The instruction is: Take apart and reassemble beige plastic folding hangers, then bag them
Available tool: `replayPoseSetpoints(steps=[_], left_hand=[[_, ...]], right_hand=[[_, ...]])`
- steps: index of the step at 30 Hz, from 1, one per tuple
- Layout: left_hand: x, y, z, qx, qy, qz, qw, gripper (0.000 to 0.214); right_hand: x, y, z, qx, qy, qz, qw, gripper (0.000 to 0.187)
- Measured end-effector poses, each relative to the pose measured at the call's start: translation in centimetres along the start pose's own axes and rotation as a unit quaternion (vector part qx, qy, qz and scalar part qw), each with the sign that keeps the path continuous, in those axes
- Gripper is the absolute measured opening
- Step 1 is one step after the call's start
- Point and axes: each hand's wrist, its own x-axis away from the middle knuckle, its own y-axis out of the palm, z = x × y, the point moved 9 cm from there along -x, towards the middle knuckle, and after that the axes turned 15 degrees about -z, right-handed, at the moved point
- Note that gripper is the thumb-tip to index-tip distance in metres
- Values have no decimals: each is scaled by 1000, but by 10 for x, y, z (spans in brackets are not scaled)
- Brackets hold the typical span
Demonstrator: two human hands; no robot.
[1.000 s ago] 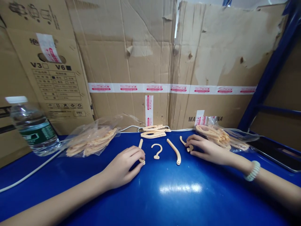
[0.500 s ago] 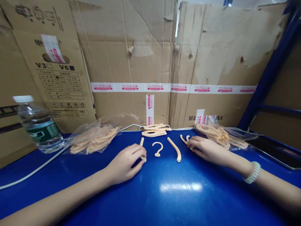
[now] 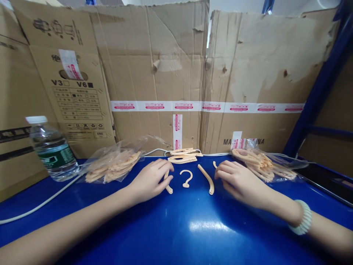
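Beige plastic hanger parts lie on the blue table (image 3: pixel 193 228). My left hand (image 3: pixel 151 179) rests with its fingers curled over a straight beige piece (image 3: pixel 167 186), thumb against it. A loose hook (image 3: pixel 186 178) lies just right of it, then a long curved arm (image 3: pixel 207 179). My right hand (image 3: pixel 237 179) sits beside that arm with its fingers bent over a small beige piece (image 3: pixel 214 164); only the tip of that piece shows. A short stack of joined hanger parts (image 3: pixel 182 156) lies behind the hook.
Two clear bags of beige parts lie at the back, one left (image 3: pixel 113 165) and one right (image 3: pixel 261 162). A water bottle (image 3: pixel 52 149) and a white cable (image 3: pixel 33 207) are at the left. A dark flat device (image 3: pixel 325 178) is at the right. Cardboard boxes (image 3: pixel 165 73) wall the back.
Both hands have drawn inward toward the hook and curved arm. The right hand slid left over the small piece, hiding most of it. The camera tilted slightly, so the scene sits lower.
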Motion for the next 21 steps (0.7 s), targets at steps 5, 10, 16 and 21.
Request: replayPoseSetpoints(steps=[5, 10, 16, 21], left_hand=[[-43, -2, -38, 18, -49, 0, 999, 15], [-87, 16, -73, 20, -70, -36, 997, 29], [-113, 31, -85, -10, -56, -96, 994, 31], [-121, 37, -87, -34, -82, -103, 991, 31]], right_hand=[[1, -1, -12, 21, -31, 26, 999, 23], [6, -5, -7, 18, -22, 30, 999, 24], [9, -9, 2, 16, -6, 43, 999, 25], [9, -10, 5, 8, -2, 54, 999, 24]])
